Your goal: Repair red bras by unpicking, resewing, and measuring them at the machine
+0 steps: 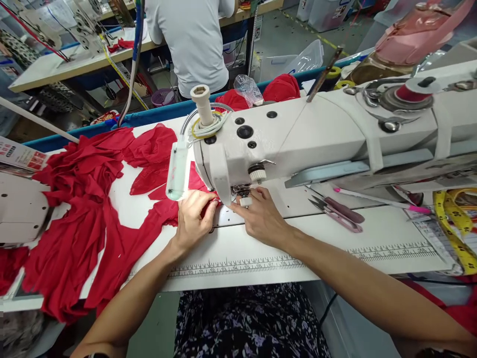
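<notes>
My left hand (196, 214) pinches the edge of a red fabric (164, 209) between thumb and fingers, just left of the needle area. Close by, my right hand (263, 214) rests on the bed of a white sewing machine (283, 139), its index finger reaching toward the presser foot. Its other fingers are partly hidden behind the machine's head, and I cannot see whether they hold anything. The rest of the red fabric spreads in loose folds across the left of the table and hangs over its front edge.
Thread snips (337, 214) and a pink-white pen (383, 200) lie right of my right hand. A yellow tape measure (452, 223) sits at the far right. A printed ruler (238, 267) runs along the table's front. Beyond the machine stands a person (196, 44) in a light shirt.
</notes>
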A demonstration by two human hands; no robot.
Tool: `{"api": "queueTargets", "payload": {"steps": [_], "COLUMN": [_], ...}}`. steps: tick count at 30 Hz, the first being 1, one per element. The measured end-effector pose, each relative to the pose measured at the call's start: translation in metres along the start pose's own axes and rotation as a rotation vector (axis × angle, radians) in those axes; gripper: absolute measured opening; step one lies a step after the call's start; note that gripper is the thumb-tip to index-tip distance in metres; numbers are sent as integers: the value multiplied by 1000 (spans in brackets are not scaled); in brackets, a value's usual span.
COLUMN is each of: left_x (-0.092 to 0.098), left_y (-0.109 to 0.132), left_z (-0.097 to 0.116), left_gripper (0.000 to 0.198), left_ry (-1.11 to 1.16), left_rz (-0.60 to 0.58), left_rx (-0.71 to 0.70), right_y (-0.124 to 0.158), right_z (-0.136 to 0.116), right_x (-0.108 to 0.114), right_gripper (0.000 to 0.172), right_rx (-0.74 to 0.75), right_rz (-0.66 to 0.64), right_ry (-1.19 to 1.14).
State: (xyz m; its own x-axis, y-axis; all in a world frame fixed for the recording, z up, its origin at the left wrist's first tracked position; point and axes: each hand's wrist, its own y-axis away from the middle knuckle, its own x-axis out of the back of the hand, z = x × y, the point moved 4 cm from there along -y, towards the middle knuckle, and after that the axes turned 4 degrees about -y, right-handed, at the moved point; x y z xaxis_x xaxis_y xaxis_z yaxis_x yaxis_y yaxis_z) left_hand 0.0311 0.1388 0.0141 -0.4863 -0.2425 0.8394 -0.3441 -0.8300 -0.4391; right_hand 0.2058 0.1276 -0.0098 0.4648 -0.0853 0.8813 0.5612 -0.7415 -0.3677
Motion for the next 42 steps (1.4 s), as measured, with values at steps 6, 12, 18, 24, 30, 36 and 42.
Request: {"api": "queueTargets", "payload": {"steps": [6, 12, 18, 24, 30, 36, 42], "left_x": [0, 0, 1, -1, -10, -10, -10], "left_y": [5, 11, 15, 19, 19, 15, 10], "left_z": [16, 31, 22, 22, 17, 17, 17], "left_gripper": [22, 24, 29, 24, 27, 28, 26], "left_ry": [-240, -400, -326, -317, -307, -301, -263], "left_rz": [7, -48, -106, -42, -102, -89, -57], "left_rx": [-279, -508, -465, -457, -416, -395, -364], "right_y": [1, 1, -2, 3, 4, 6, 6], "right_z": [1, 8, 0, 3, 5, 5, 6], "right_x": [4, 11, 7, 16, 13, 11, 10], "right_gripper": [36, 42, 55, 45, 35, 32, 33], "right_rx": [37, 45, 103, 100, 93, 100, 97], "right_rz": [22, 123, 91, 184, 172, 177, 165], "right_ry": [35, -6, -33, -80, -68, -50, -29]}}
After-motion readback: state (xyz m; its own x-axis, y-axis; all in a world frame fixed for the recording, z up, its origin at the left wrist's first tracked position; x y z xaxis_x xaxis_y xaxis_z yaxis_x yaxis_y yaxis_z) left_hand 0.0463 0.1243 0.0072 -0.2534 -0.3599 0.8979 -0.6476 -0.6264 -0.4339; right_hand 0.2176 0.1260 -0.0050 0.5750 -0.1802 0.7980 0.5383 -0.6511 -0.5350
